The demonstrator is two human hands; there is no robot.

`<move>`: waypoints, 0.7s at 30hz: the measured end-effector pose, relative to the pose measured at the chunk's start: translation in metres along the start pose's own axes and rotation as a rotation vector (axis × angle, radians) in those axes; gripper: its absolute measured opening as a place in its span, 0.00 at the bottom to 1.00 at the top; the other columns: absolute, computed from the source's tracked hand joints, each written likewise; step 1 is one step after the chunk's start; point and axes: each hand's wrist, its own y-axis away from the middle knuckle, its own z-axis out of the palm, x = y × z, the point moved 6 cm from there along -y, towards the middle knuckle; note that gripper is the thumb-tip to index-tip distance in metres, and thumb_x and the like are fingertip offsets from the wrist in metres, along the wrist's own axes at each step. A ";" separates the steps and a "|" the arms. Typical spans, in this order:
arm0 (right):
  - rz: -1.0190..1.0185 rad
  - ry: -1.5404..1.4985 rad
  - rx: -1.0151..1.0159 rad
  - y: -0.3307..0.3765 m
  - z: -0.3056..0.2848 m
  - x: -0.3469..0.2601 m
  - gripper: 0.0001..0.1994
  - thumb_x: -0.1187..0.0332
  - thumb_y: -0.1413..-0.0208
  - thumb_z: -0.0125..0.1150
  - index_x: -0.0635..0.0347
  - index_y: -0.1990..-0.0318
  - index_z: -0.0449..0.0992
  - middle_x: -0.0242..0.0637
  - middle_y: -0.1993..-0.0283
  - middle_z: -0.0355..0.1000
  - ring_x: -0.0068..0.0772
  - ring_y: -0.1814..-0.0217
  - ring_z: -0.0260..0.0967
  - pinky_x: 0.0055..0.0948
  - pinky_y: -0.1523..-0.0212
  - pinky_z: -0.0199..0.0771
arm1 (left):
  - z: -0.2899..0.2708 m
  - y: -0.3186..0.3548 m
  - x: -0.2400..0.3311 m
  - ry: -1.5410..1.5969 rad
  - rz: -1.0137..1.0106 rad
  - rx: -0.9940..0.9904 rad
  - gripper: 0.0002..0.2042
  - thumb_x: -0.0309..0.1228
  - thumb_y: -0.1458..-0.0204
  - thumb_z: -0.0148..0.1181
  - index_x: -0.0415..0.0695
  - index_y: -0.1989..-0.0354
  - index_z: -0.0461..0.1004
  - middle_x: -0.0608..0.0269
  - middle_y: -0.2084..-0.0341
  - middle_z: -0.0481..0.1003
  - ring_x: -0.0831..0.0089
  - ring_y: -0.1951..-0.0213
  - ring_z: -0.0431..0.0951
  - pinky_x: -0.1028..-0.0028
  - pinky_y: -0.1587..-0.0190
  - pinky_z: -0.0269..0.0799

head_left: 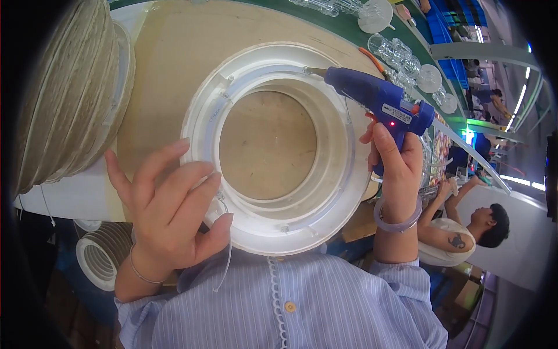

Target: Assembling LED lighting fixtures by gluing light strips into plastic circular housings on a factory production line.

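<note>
A white ring-shaped housing (331, 203) with a wide round opening lies in front of me. A clear strip or tube (264, 71) runs around its channel, held by small clips. My right hand (395, 154) is wrapped round the handle of a blue glue gun (366, 87), whose small red light is lit. The gun's nozzle meets the strip at the housing's far edge. My left hand (171, 206) rests at the housing's near left rim, fingers spread. Beside its fingertips a thin clear wire (225, 262) hangs from the housing over the near side.
A stack of ribbed pale rings (70, 93) stands at the left on the brown work board (168, 52). Clear plastic parts (401, 55) and orange-handled pliers (372, 58) lie beyond the gun. A ribbed coil (104, 256) sits lower left. A co-worker (465, 232) is at the right.
</note>
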 end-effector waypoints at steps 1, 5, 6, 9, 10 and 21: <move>0.007 0.001 0.000 0.000 -0.001 0.000 0.11 0.65 0.50 0.53 0.65 0.64 0.68 0.33 0.74 0.68 0.13 0.82 0.57 0.13 0.82 0.57 | 0.000 0.000 0.000 0.002 -0.002 -0.001 0.14 0.38 0.63 0.48 0.43 0.72 0.74 0.64 0.69 0.71 0.58 0.54 0.64 0.51 0.42 0.29; 0.013 -0.003 -0.006 0.000 0.000 0.001 0.11 0.65 0.50 0.54 0.65 0.65 0.68 0.32 0.75 0.67 0.14 0.82 0.57 0.13 0.82 0.57 | 0.001 0.000 -0.001 0.001 -0.015 -0.009 0.14 0.38 0.63 0.48 0.43 0.73 0.74 0.64 0.69 0.71 0.58 0.54 0.64 0.52 0.42 0.29; 0.015 -0.003 -0.005 0.000 0.000 0.000 0.11 0.65 0.50 0.54 0.65 0.65 0.68 0.32 0.75 0.67 0.14 0.82 0.57 0.13 0.82 0.57 | 0.000 0.000 -0.001 0.002 -0.014 -0.010 0.14 0.38 0.63 0.48 0.43 0.73 0.74 0.64 0.69 0.71 0.58 0.54 0.64 0.52 0.42 0.29; 0.010 0.000 0.026 0.002 0.001 -0.001 0.11 0.65 0.50 0.54 0.65 0.65 0.69 0.32 0.76 0.66 0.14 0.82 0.57 0.13 0.82 0.57 | -0.002 0.001 -0.003 0.002 -0.014 -0.014 0.14 0.38 0.63 0.48 0.42 0.73 0.74 0.64 0.69 0.71 0.58 0.54 0.64 0.52 0.42 0.30; 0.016 0.001 0.017 0.002 0.002 -0.002 0.11 0.66 0.51 0.54 0.65 0.65 0.69 0.32 0.76 0.66 0.14 0.82 0.57 0.13 0.82 0.57 | -0.002 0.001 -0.003 0.001 -0.013 -0.015 0.14 0.38 0.63 0.47 0.42 0.73 0.74 0.64 0.69 0.71 0.57 0.54 0.64 0.52 0.42 0.30; 0.035 -0.008 0.007 0.002 0.007 -0.005 0.11 0.66 0.51 0.55 0.65 0.65 0.69 0.31 0.77 0.66 0.15 0.82 0.57 0.14 0.82 0.57 | -0.004 0.002 -0.007 0.000 -0.017 -0.022 0.14 0.37 0.63 0.48 0.42 0.73 0.74 0.63 0.69 0.71 0.57 0.54 0.64 0.52 0.42 0.30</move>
